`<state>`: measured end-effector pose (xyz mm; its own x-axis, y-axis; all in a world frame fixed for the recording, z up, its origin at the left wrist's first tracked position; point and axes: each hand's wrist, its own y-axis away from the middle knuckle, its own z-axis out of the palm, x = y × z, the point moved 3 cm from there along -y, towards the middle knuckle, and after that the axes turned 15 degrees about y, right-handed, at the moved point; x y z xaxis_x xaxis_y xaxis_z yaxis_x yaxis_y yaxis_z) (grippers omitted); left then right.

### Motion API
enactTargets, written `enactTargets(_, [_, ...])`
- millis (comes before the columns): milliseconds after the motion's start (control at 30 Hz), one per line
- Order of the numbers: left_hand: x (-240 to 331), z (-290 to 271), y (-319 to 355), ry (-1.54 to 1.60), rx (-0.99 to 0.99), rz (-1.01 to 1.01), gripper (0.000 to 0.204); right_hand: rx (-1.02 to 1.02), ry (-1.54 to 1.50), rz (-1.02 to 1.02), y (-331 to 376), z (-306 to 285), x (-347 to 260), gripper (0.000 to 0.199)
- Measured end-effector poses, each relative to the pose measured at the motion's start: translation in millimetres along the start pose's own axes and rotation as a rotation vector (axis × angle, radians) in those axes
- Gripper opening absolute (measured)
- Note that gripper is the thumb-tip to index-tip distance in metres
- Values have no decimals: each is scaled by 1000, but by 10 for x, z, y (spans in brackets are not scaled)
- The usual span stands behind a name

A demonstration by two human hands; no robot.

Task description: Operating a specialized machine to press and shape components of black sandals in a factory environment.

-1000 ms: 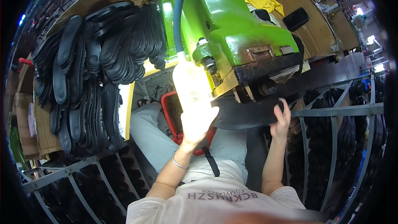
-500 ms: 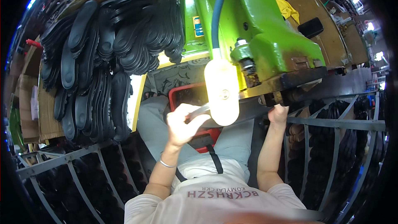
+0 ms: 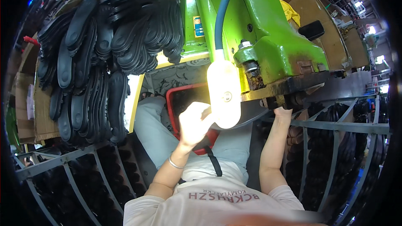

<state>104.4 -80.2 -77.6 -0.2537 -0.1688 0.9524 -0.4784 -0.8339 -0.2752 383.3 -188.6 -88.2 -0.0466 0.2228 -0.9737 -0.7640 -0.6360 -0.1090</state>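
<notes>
Left hand [image 3: 194, 123] has dropped to mid-frame since a second ago, fingers curled on the near end of a dark sole [image 3: 247, 117] under the green press [image 3: 268, 46] — lamp [image 3: 224, 94] glare hides the grip. Right hand [image 3: 282, 109] stays up at the sole's far end — can't tell how it's closed. Looks like positioning. Sole pile [image 3: 104, 54] upper left.

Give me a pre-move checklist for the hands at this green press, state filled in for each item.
1. Left hand on the dark sole: ok, holding its near end.
2. Right hand steadying the far end: ok, fingertips at the press foot.
3. Fingers out from under the foot: cannot tell, the right hand sits very close.
4. View of the work: not ok, glaring lamp blocks it.
5. Red bin on lap: ok.
</notes>
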Motion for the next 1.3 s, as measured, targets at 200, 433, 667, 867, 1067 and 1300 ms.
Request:
enactTargets(200, [115, 3, -33, -47, 54, 83, 18, -80, 104, -140, 158, -143, -51, 40])
enactTargets(433, [110, 278, -218, -117, 22, 120, 13, 30, 108, -68, -59, -258, -214, 29])
enactTargets(667, [88, -277, -91, 315, -36, -144, 22, -27, -38, 64, 153, 233, 218, 35])
enactTargets(867, [43, -846, -19, 319, 35, -280, 22, 14, 283, -149, 662, 806, 111, 29])
enactTargets(1067, [74, -1202, 347, 266, 49, -306, 16, -190, 359, -104, 862, 1101, 20, 40])
enactTargets(1300, [407, -383, 135, -554, -104, 107, 35, -117, 273, -200, 736, 889, -55, 26])
